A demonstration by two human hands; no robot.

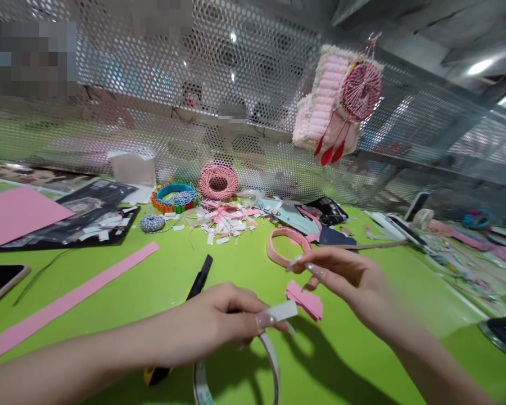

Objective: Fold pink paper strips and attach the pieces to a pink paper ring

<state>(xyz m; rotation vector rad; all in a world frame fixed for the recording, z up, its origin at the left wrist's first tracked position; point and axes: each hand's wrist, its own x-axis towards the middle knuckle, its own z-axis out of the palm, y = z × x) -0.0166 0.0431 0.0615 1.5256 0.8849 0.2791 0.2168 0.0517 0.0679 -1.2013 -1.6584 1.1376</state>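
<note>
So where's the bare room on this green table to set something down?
Bare green shows between the long pink paper strip and the black craft knife, and between the right hand and the papers at far right. It's crowded around the white and pink paper scraps behind the pink ring.

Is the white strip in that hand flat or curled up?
It's curled. The left hand pinches the white strip near one end, and the strip bends down in a big round curve.
</note>
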